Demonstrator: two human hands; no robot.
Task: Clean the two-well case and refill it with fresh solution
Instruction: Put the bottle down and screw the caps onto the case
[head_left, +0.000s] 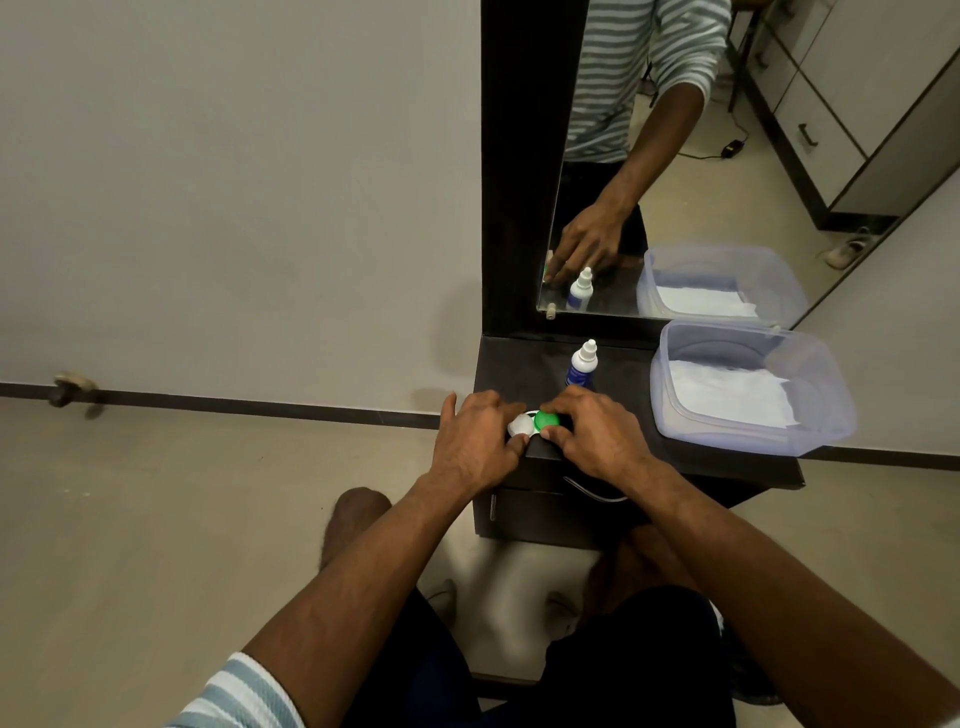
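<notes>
The two-well case (532, 424) lies near the front left corner of the dark dresser top (524, 369), with a white cap on the left and a green cap (546, 419) on the right. My left hand (480, 447) holds the white-capped side, fingers curled round it. My right hand (597, 441) pinches the green cap between thumb and fingers. A small solution bottle (582, 366) with a white nozzle and blue label stands upright just behind the hands.
A clear plastic tub (826, 415) with white tissue inside sits at the right of the dresser top. A mirror (675, 156) rises behind it. Drawers are below the top, and my knees are close to the dresser front.
</notes>
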